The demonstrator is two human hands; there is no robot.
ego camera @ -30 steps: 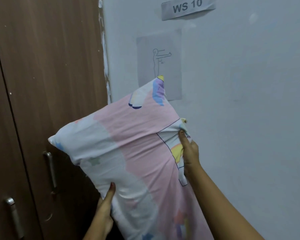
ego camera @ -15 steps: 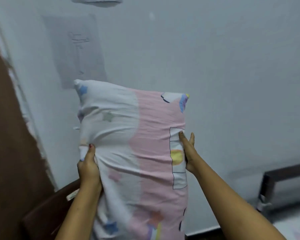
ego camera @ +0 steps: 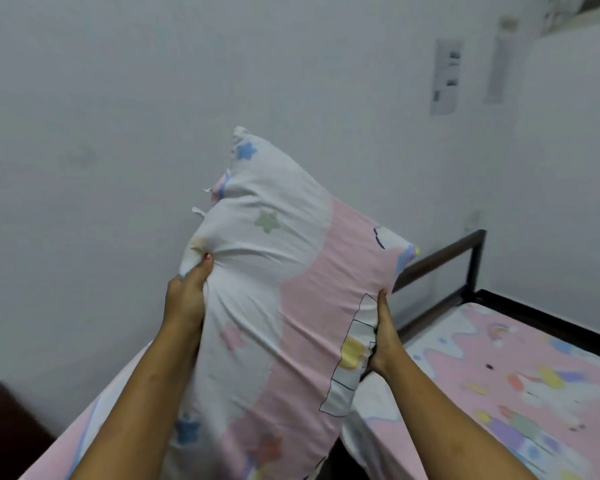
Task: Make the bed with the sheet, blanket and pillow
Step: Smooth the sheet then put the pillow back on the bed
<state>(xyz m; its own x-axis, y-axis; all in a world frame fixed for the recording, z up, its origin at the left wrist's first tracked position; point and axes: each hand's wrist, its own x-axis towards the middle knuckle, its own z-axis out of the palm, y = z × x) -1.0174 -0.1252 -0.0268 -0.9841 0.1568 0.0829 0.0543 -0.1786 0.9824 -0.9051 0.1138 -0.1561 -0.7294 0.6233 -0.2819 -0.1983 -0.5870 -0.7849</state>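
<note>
pillow held up in both hands

head view: i hold the pillow (ego camera: 284, 306) in the air, tilted, in front of the wall (ego camera: 118, 133). my left hand (ego camera: 187, 292) bunches its left edge and my right hand (ego camera: 383, 337) clamps its right edge, with the pillow between them. the patterned sheet (ego camera: 516, 375) covers the bed at right, inside the dark bed frame (ego camera: 471, 258).

Pillow (ego camera: 274, 306) before wall (ego camera: 118, 98), left of bed (ego camera: 516, 375)
</note>
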